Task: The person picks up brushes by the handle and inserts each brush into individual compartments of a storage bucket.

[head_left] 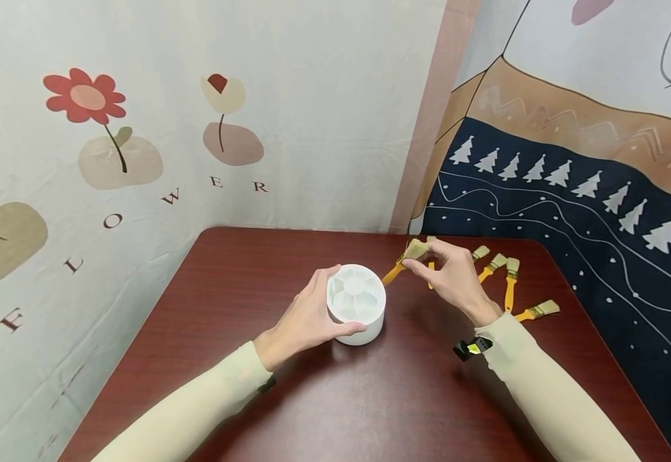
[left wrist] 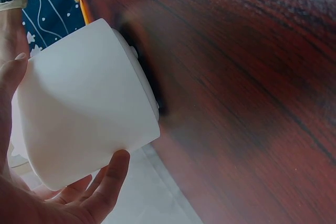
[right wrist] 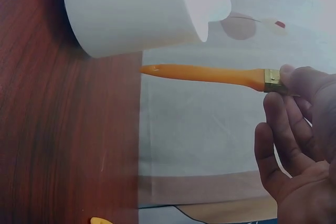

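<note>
A white round divided container (head_left: 356,330) stands on the table, with several compartments around a round centre. My left hand (head_left: 306,308) grips it from the left, thumb on the near side and fingers round the far side. In the left wrist view, those fingers press against its smooth wall (left wrist: 89,98). Between thumb and fingertips, my right hand (head_left: 453,276) pinches a paintbrush (right wrist: 210,74) by its metal band and bristle end. The brush's yellow handle slants down toward the container, its tip beside the wall. The bristles are hidden by the hand in the right wrist view.
More yellow-handled brushes lie on the table's right side, among them one brush (head_left: 510,282) beyond the right wrist and another brush (head_left: 540,310) near the right sleeve. The dark red table (head_left: 243,269) meets a printed cloth (head_left: 324,128) at the back.
</note>
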`<control>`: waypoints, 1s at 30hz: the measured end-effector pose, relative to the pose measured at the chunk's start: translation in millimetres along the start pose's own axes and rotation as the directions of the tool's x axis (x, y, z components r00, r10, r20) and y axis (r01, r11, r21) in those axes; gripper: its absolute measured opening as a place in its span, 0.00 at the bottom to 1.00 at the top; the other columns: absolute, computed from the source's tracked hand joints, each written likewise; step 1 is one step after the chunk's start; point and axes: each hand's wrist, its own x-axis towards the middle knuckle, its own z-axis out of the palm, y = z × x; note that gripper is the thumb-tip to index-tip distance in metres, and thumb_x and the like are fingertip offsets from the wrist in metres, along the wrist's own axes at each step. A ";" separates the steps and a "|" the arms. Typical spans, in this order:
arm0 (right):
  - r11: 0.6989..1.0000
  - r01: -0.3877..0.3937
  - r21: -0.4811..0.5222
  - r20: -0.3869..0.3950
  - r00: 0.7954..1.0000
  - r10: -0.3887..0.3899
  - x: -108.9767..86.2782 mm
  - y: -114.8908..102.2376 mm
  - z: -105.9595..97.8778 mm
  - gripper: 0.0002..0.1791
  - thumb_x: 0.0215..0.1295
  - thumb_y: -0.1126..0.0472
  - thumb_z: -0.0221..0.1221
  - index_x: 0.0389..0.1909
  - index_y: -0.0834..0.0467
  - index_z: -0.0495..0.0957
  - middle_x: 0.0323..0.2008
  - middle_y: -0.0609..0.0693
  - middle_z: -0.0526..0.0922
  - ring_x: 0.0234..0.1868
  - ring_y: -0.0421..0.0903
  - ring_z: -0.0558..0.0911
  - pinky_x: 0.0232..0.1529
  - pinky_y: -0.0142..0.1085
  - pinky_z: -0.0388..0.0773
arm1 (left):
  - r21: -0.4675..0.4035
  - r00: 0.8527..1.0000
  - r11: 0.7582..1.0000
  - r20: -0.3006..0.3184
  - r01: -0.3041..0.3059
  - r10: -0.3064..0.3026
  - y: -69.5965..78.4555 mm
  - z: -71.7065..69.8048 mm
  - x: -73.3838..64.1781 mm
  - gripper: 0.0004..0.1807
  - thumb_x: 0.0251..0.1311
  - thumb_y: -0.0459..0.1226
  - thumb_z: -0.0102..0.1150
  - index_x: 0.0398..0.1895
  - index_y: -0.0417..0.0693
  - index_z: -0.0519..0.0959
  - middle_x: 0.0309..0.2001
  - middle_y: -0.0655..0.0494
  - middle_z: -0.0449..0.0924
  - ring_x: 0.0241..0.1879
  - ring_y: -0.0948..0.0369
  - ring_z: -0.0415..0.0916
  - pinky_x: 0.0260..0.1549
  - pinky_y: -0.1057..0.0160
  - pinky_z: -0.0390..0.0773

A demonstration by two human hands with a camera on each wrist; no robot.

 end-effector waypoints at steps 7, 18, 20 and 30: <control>1.000 0.021 -0.018 -0.009 1.000 -0.021 -5.9 -6.1 -2.1 0.14 0.72 0.57 0.82 0.53 0.55 0.93 0.45 0.52 0.96 0.40 0.51 0.92 0.42 0.26 0.90 | 0.002 1.000 1.000 -0.004 -0.008 0.008 -0.2 0.2 0.4 0.69 0.49 0.62 0.94 0.91 0.55 0.63 0.80 0.54 0.74 0.71 0.49 0.86 0.67 0.44 0.89; 0.993 0.104 -0.064 -0.037 0.994 -0.107 -10.7 -13.8 -8.0 0.15 0.69 0.61 0.83 0.53 0.56 0.93 0.44 0.52 0.98 0.42 0.51 0.96 0.47 0.31 0.93 | 0.006 1.000 1.000 0.004 0.003 -0.003 0.1 -1.0 0.5 0.69 0.50 0.63 0.93 0.91 0.56 0.62 0.81 0.55 0.74 0.71 0.49 0.86 0.67 0.45 0.89; 0.991 0.122 -0.057 -0.041 0.991 -0.124 -11.0 -16.4 -9.9 0.15 0.68 0.62 0.84 0.53 0.56 0.93 0.44 0.52 0.98 0.41 0.50 0.96 0.47 0.28 0.92 | 0.009 1.000 1.000 0.006 0.004 -0.004 0.5 -1.5 0.5 0.70 0.50 0.63 0.93 0.91 0.56 0.62 0.81 0.55 0.73 0.71 0.49 0.85 0.67 0.45 0.89; 0.986 0.168 -0.013 -0.041 0.985 -0.169 -12.1 -31.8 -17.5 0.16 0.66 0.70 0.83 0.52 0.58 0.93 0.43 0.54 0.97 0.35 0.48 0.92 0.40 0.22 0.88 | 0.007 1.000 1.000 0.008 0.007 -0.008 1.6 -1.3 -0.2 0.70 0.49 0.63 0.94 0.91 0.57 0.62 0.79 0.56 0.75 0.71 0.50 0.85 0.67 0.45 0.89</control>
